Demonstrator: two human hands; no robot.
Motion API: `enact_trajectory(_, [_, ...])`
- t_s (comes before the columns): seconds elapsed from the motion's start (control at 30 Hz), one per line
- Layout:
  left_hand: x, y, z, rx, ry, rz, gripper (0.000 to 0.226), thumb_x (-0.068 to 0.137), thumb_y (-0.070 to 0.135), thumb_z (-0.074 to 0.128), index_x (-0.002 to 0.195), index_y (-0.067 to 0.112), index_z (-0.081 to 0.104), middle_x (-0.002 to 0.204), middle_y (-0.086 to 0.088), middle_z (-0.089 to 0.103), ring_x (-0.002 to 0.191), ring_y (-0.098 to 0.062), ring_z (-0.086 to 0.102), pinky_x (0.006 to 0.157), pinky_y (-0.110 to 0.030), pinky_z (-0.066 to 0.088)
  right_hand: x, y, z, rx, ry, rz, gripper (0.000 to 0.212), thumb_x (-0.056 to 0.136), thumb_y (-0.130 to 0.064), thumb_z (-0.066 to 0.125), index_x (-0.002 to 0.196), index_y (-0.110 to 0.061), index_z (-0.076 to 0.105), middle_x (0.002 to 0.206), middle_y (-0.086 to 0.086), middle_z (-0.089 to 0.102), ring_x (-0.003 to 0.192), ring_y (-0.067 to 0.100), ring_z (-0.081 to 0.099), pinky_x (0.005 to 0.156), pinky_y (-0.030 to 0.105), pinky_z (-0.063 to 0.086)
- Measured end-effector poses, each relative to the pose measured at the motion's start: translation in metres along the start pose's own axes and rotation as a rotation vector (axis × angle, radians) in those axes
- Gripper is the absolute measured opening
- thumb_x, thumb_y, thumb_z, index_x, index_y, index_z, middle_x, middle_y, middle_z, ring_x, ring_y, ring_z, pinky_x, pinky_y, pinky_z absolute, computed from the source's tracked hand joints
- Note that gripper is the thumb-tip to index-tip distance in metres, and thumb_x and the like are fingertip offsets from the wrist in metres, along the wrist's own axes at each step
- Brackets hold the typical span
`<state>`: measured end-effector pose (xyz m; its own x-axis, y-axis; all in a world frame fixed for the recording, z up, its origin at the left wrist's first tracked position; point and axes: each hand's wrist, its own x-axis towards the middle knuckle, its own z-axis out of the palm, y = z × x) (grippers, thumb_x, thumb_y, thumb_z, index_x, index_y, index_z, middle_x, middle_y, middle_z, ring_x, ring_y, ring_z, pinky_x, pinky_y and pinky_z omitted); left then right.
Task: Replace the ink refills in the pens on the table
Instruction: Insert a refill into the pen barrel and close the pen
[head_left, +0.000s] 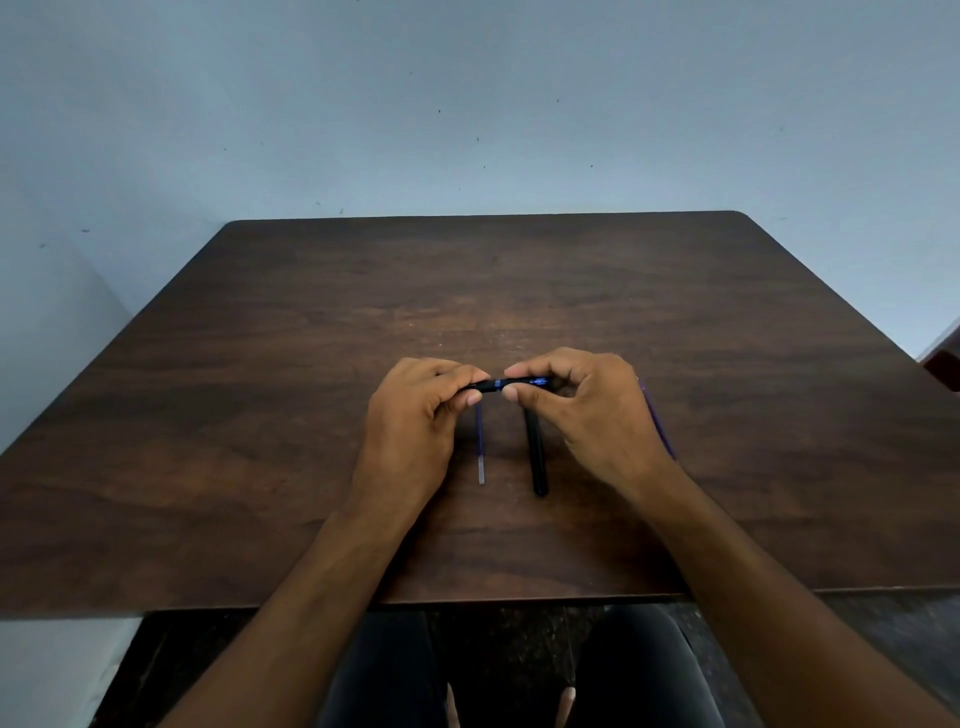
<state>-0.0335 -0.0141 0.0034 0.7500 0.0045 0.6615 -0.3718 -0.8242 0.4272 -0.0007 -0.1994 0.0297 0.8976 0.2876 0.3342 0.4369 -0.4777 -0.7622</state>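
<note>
We find the desk (260, 415) nearly bare, a dark wood top set against a pale wall (467, 104). The left hand (415, 410) and right hand (587, 405) meet just above its centre, each with fingers clamped on one end of a black pen (491, 385) held crosswise; a blue band shows in the gap between the thumbs. We judge this pen to be mid-step, being twisted or pulled at its joint; whether it is opening or closing we cannot tell.

At 6 o'clock of the held pen, a second black pen (536, 457) lies lengthwise on the desk, seemingly whole and untouched. Just beside it, toward 7 o'clock, lies a loose blue refill (480, 447). At 4 o'clock, a thin purple-blue rod (660, 421), probably another refill, shows past the right wrist.

We judge at least one pen remains outstanding. Nothing obstructs the work, though the right forearm partly hides that rod.
</note>
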Motion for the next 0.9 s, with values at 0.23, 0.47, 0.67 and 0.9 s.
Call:
enact_trajectory(0.23, [0.0,0.001,-0.001,-0.003,-0.017,-0.007,0.016,0.09,0.018,0.067,0.102,0.019,0.076,0.099,0.006,0.073,0.096,0.001,0.049,0.085,-0.004,0.032,0.004,0.003,-0.002,-0.045,-0.029,0.001,0.023,0.086,-0.048,0.068,0.083,-0.027,0.077,0.075,0.002,0.075,0.064,0.014,0.066,0.056,0.021,0.049])
enact_trajectory(0.47, [0.002,0.003,0.0,-0.013,-0.027,-0.041,0.015,0.09,0.015,0.068,0.101,0.019,0.077,0.098,0.007,0.072,0.095,-0.012,0.058,0.085,-0.012,0.037,-0.001,0.014,-0.02,0.18,0.016,-0.019,0.04,0.079,-0.01,0.085,0.117,-0.017,0.074,0.092,-0.004,0.075,0.083,0.01,0.071,0.08,0.025,0.059])
enact_trajectory(0.67, [0.001,0.003,0.0,-0.01,-0.019,-0.038,0.016,0.089,0.015,0.069,0.102,0.018,0.077,0.098,0.008,0.071,0.094,-0.005,0.053,0.086,-0.004,0.032,-0.001,0.016,-0.016,0.049,0.049,-0.068,0.012,0.085,-0.022,0.078,0.097,-0.022,0.078,0.085,-0.013,0.07,0.074,0.0,0.063,0.07,0.017,0.053])
enact_trajectory(0.9, [0.001,0.002,0.001,0.016,-0.027,-0.027,0.016,0.088,0.013,0.07,0.102,0.017,0.077,0.097,0.005,0.073,0.094,-0.008,0.055,0.086,-0.002,0.03,-0.002,0.023,-0.007,-0.118,0.106,-0.12,0.029,0.09,-0.054,0.059,0.076,-0.03,0.065,0.067,-0.013,0.056,0.064,0.004,0.054,0.058,0.013,0.037])
